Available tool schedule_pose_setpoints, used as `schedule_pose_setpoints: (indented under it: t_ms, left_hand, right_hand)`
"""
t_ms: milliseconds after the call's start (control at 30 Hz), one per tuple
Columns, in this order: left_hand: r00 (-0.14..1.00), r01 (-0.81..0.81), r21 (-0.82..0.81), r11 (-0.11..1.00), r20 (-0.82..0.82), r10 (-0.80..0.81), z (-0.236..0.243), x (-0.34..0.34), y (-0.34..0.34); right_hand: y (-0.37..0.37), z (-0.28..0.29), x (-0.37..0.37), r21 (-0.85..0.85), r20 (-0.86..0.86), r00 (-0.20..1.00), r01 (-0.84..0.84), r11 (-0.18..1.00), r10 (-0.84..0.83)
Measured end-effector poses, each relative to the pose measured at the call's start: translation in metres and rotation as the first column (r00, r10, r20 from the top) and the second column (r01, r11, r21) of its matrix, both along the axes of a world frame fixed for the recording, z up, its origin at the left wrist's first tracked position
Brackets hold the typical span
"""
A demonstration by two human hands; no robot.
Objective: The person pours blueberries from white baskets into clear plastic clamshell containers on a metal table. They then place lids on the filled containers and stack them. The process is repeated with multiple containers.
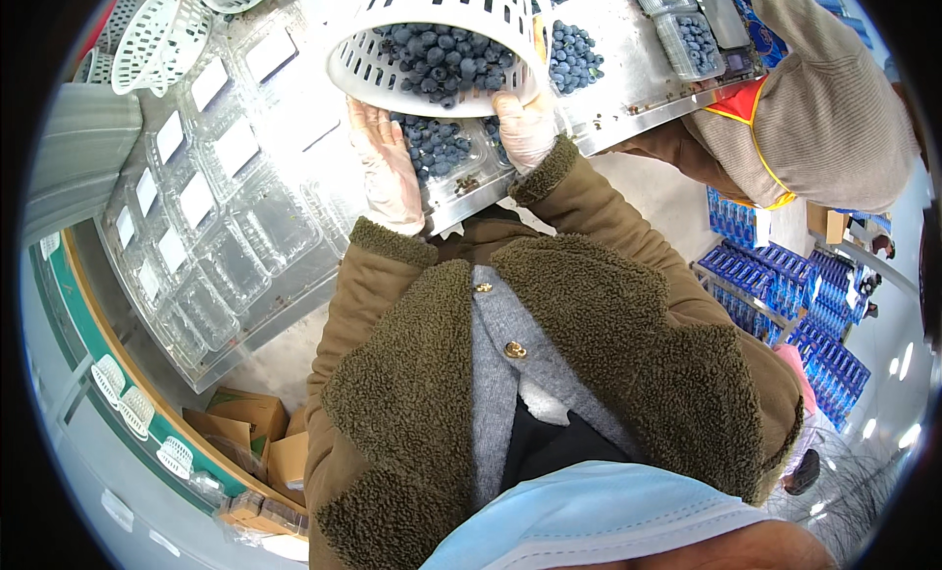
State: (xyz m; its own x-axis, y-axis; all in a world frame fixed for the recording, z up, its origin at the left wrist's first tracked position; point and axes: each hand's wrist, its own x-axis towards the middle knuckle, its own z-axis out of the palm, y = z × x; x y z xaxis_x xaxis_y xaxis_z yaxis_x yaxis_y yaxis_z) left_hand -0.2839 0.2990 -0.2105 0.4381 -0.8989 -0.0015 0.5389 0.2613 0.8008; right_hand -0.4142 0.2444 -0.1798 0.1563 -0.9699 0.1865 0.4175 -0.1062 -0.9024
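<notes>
Both my hands wear clear gloves and hold a white slotted basket (pixel 437 104) at the upper middle, tilted toward me with blueberries (pixel 442 62) inside. My left hand (pixel 388 163) is at its lower-left rim, my right hand (pixel 525 129) grips its right side. Below the rim, between my hands, a clear container of blueberries (pixel 437 148) rests on the steel table (pixel 324 207); another filled one is partly hidden by my right hand. More loose-looking blueberries (pixel 574 60) show right of the basket, partly behind it.
Empty clear punnets (pixel 260 227), some with white pads, cover the left side. White baskets (pixel 157 45) stand upper left; filled punnets (pixel 692 45) upper right. A co-worker (pixel 795 138) is at the right, above stacked blue items (pixel 756 276). Cardboard boxes (pixel 250 423) lie below the table.
</notes>
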Motion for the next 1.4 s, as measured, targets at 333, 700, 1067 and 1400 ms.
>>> schedule_pose_setpoints:
  t_ms: [333, 700, 1067, 1400]
  left_hand:
    - [0.56, -0.107, 0.154, 0.982, 0.826, -0.068, -0.007, 0.028, 0.031]
    - [-0.232, 0.046, 0.167, 0.985, 0.961, -0.152, 0.007, 0.034, -0.001]
    - [-0.475, 0.08, 0.326, 0.942, 0.843, -0.251, 0.001, 0.032, -0.023]
    - [-0.284, 0.155, -0.091, 0.984, 0.95, 0.132, 0.095, 0.066, -0.087]
  right_hand:
    - [-0.002, -0.007, 0.004, -0.048, -0.177, 0.959, 0.216, 0.975, -0.222]
    - [-0.017, -0.007, -0.008, -0.005, 0.01, 0.958, 0.286, 0.958, -0.286]
    - [-0.011, 0.007, -0.049, 0.038, 0.013, 0.943, 0.332, 0.942, -0.333]
    - [-0.004, 0.019, -0.094, 0.02, 0.014, 0.94, 0.342, 0.94, -0.342]
